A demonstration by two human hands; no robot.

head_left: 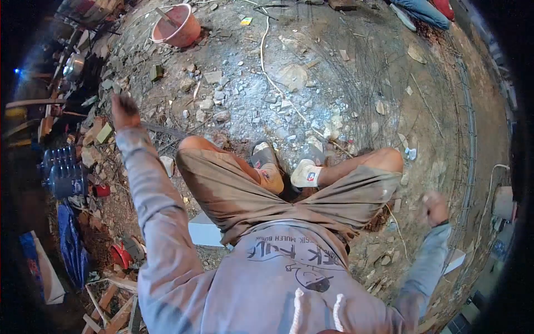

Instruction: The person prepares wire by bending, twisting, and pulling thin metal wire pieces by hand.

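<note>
Both arms are spread wide to either side of my bent knees. My left hand [125, 113] is over the rubble at the left, blurred, its fingers hard to make out. On the other side, my right hand [435, 209] hangs over the bare ground beyond my knee, also smeared. No object shows clearly in either hand. A white block [206, 231] lies beside my hip, and part of another white block [454, 260] shows below the hand on the right.
A red bucket [186, 33] with a tool in it stands at the top left. A pale cable [263, 61] crosses the stony ground. Large water bottles [64, 172] and a blue tarp [72, 245] are at the left. Another person's legs [423, 12] show at the top right.
</note>
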